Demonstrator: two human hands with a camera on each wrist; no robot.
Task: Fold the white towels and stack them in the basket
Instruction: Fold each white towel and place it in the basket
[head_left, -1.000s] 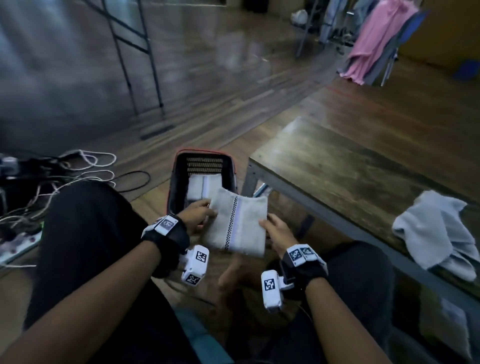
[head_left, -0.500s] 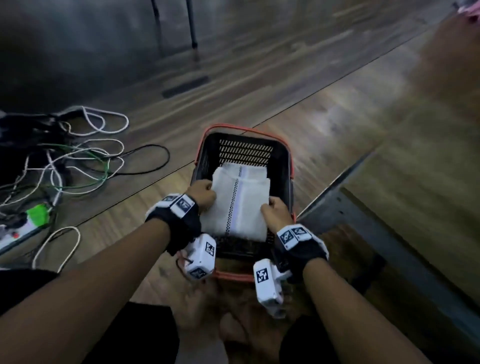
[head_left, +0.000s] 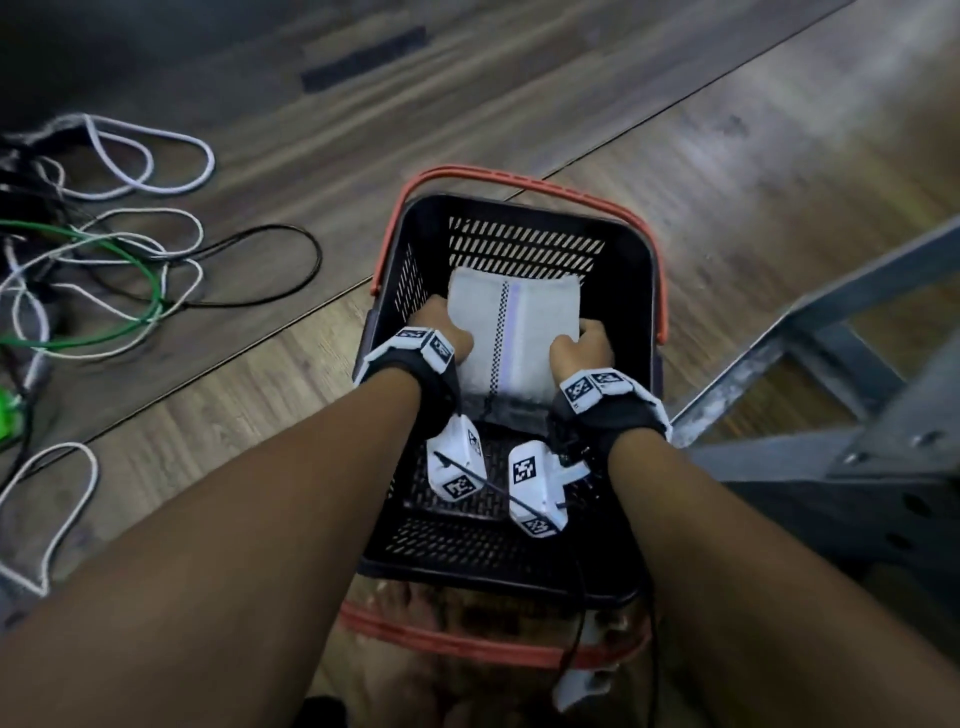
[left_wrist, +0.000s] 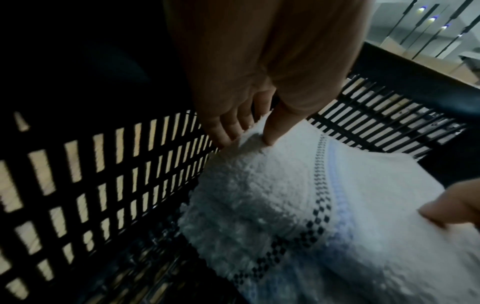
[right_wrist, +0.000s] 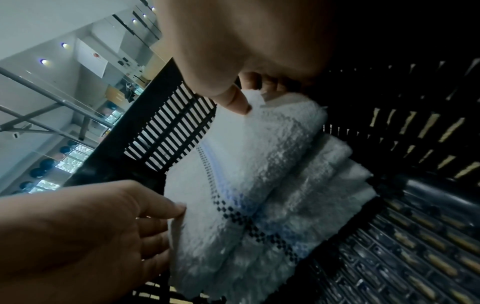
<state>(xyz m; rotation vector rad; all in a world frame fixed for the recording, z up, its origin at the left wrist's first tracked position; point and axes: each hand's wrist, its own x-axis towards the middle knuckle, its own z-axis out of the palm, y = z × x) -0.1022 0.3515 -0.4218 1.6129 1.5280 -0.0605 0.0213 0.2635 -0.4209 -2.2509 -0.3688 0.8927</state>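
Gripping the folded towel (head_left: 511, 332) by its two long side edges, the left hand (head_left: 441, 332) and the right hand (head_left: 582, 348) hold it inside the black basket (head_left: 631, 312), thumb on top and fingers curled beneath on each side. The towel sits toward the far half of the basket, its far edge near the slatted end wall, with a narrow dark gap between each hand and the side walls — little room there. Toward the person the basket floor is bare mesh, though the wrist cameras hang over it. In the right wrist view a second folded towel (right_wrist: 337, 164) lies directly under the held one; whether the two touch is hard to say, and from the head view the lower one is hidden. The near edge of the held towel is soft and blurred in both wrist views. Its long axis runs away from the person, along the basket's length, and the checked stripe (head_left: 501, 332) runs the same way down its middle. Loose cables (head_left: 104, 260) lie on the wood floor (head_left: 519, 78) well to the left; a grey metal frame (head_left: 805, 338) stands just right of the basket, cut off by the picture's edge.
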